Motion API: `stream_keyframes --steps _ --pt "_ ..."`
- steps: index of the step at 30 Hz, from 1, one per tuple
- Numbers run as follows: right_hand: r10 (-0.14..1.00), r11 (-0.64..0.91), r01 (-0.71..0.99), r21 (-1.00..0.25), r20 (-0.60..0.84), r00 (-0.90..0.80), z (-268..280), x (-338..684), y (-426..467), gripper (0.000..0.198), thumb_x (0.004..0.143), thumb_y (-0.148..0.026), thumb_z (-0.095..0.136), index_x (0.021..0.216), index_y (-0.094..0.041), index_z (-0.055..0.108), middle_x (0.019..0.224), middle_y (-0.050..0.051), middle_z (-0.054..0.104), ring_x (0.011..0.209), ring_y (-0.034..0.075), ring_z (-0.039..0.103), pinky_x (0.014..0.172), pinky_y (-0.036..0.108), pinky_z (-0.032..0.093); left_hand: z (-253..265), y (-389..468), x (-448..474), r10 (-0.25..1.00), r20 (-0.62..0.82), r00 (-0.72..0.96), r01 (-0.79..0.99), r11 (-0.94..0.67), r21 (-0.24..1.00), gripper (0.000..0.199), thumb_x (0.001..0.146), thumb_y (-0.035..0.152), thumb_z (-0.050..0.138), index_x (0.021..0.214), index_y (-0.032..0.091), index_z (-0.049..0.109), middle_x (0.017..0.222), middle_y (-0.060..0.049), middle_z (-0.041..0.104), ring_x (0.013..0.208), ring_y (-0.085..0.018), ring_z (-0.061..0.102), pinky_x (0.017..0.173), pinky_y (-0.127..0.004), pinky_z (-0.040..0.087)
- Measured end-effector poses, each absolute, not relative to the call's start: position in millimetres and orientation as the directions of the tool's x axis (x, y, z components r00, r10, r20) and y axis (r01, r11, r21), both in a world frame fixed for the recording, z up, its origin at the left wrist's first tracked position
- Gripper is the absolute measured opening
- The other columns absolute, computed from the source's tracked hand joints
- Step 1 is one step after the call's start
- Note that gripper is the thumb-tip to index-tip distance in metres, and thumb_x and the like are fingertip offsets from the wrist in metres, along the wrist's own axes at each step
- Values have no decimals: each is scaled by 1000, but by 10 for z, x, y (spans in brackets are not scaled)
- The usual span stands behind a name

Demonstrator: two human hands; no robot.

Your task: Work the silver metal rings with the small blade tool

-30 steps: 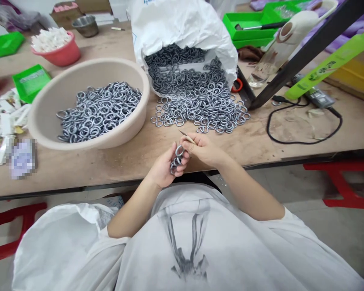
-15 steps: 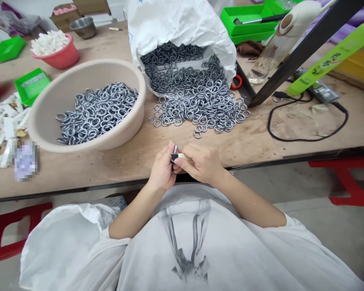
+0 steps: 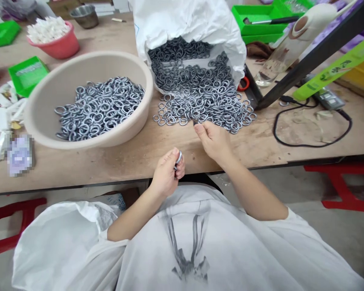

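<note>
Close to the table's front edge, my left hand (image 3: 169, 171) is closed around a grey metal ring (image 3: 178, 157), whose rim pokes up by the thumb. Whether more rings lie in that fist is hidden. Further forward and to the right, my right hand (image 3: 212, 139) grips a small dark-tipped tool (image 3: 195, 122); only its tip shows past the thumb. That tip is at the near edge of a loose pile of grey rings (image 3: 200, 105). The pile spills from the mouth of a white sack (image 3: 188, 20). Many similar rings fill part of the beige basin (image 3: 89, 143) on the left.
A dark metal bar (image 3: 309, 58) slants up on the right, near a black cable (image 3: 276, 131) and a clear bottle (image 3: 271, 66). Left of the basin are a green tray (image 3: 28, 76), white pieces (image 3: 1, 119) and a red bowl (image 3: 62, 44). Red stools (image 3: 341, 188) stand below.
My hands have come apart. The right one has moved forward to the ring pile with the tool, while the left stays near the edge holding a ring. The view has shifted slightly.
</note>
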State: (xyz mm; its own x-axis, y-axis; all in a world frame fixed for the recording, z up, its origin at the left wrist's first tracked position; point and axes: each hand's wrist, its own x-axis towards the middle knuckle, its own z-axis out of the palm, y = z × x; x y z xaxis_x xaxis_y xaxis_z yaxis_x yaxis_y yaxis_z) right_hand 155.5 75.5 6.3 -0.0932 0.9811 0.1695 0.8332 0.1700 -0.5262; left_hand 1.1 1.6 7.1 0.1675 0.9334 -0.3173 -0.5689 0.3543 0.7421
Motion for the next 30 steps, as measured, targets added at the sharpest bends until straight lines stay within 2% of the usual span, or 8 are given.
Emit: stream_keyframes --steps 8,15,17,19,22,24,27,30 --pt "861 509 840 -190 96 -500 127 756 1391 43 98 -48 53 131 -21 59 122 14 70 100 31 68 76 35 43 111 94 -261 927 -350 135 -672 345 655 42 86 41 61 59 18 39 55 2 43 41 -7 39 36 -18 26" --pt "773 634 766 -109 66 -631 23 774 1606 33 99 -27 44 116 -13 69 119 18 70 101 30 67 76 36 42 129 104 -324 902 -429 48 -682 343 646 52 81 40 70 56 19 30 51 4 40 43 -7 47 34 -15 23" --pt "805 592 781 -198 120 -581 56 934 1559 30 98 -27 46 110 -15 70 115 15 71 98 28 65 75 35 40 129 143 -321 891 -451 54 -686 362 632 47 77 36 74 60 19 33 53 6 41 46 -7 50 34 -14 24" --pt "849 525 759 -385 176 -498 122 1107 1456 25 97 -30 48 98 -16 69 104 10 72 91 23 63 74 32 39 111 192 -305 895 -442 66 -672 367 644 40 73 33 78 67 19 41 56 7 46 45 -6 48 34 -13 24" --pt "865 405 538 -739 121 -486 221 1325 1204 29 97 -37 49 81 -17 62 81 4 65 76 16 55 70 28 38 40 259 -247 936 -350 29 -574 303 761 37 69 34 84 85 19 54 60 7 53 43 -5 44 35 -13 23" --pt "821 279 346 -896 36 -570 246 1411 1009 33 95 -43 50 75 -18 58 74 1 60 70 14 51 67 27 39 -23 281 -194 971 -240 12 -467 218 857 40 70 42 84 93 19 60 60 6 55 43 -5 39 37 -15 23" --pt "785 101 136 -986 -5 -619 211 1447 773 40 92 -55 52 73 -20 53 73 0 55 71 14 50 68 27 42 -89 273 -120 991 -127 52 -312 136 940 40 75 53 79 82 15 66 59 3 54 46 -4 37 40 -17 25" --pt "861 84 49 -995 47 -507 147 1444 636 47 87 -66 57 75 -21 51 72 -2 52 70 13 48 68 27 42 -86 236 -73 990 -124 60 -288 136 948 45 78 56 76 69 15 63 58 1 51 48 -5 37 43 -18 26"
